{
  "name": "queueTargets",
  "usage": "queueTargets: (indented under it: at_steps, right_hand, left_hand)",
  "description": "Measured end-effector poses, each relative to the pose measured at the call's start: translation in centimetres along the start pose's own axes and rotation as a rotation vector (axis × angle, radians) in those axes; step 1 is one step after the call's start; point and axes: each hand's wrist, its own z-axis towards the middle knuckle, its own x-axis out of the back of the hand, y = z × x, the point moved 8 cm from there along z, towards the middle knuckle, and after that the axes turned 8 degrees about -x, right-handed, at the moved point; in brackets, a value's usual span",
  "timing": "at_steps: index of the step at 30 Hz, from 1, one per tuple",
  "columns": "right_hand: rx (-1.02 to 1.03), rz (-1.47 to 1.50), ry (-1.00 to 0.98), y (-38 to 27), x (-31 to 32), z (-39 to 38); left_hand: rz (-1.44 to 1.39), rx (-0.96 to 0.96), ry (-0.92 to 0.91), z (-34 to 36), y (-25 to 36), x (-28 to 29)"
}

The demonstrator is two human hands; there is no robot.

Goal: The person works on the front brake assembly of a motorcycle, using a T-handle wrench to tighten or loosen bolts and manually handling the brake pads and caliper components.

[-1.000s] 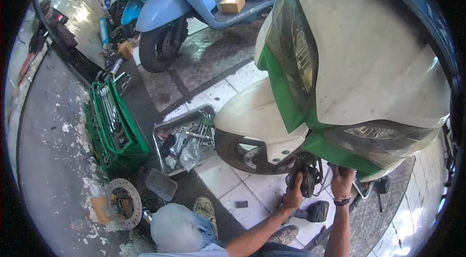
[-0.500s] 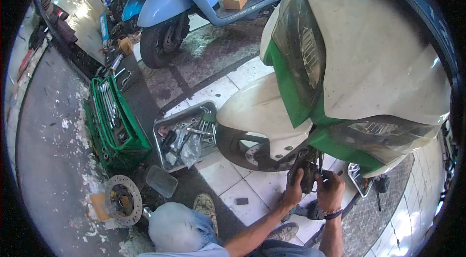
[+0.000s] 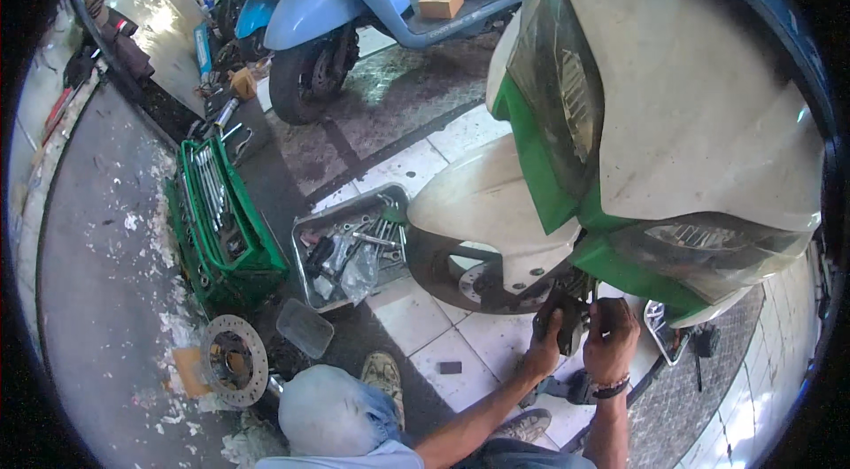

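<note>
In the head view, your left hand (image 3: 542,354), at the lower right of the frame, has its fingers closed around a dark part (image 3: 573,320), below the front of the white scooter (image 3: 699,106). Your right hand (image 3: 613,341) is just beside it, fingers curled; I cannot tell what they grip. A metal tray (image 3: 299,258) with tools lies left of centre.

A blue scooter (image 3: 314,11), green toolbox (image 3: 248,277) and loose brake disc (image 3: 256,365) show a repair workshop
</note>
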Motion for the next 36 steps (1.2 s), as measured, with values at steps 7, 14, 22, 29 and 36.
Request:
queueTargets:
  at_steps: [7,14,22,29,36]
  right_hand:
    - [-0.471,0.469,-0.041,5.0,4.1,-5.2]
    - [-0.645,0.701,0.07,9.5,6.9,-9.6]
    - [-0.762,1.291,0.165,10.6,6.5,-11.4]
    - [-0.74,1.173,0.366,11.2,6.6,-14.8]
    - [-0.647,1.1,0.394,10.7,7.1,-14.9]
  left_hand:
    - [-0.102,0.216,0.147,-1.4,-0.9,1.8]
    - [-0.383,0.191,0.171,-1.3,4.5,-3.0]
    - [-0.487,0.178,0.003,-1.2,6.8,-4.9]
    - [-0.483,0.157,-0.016,-1.1,6.7,-4.7]
    - [-0.48,0.169,0.051,-1.2,6.7,-4.5]
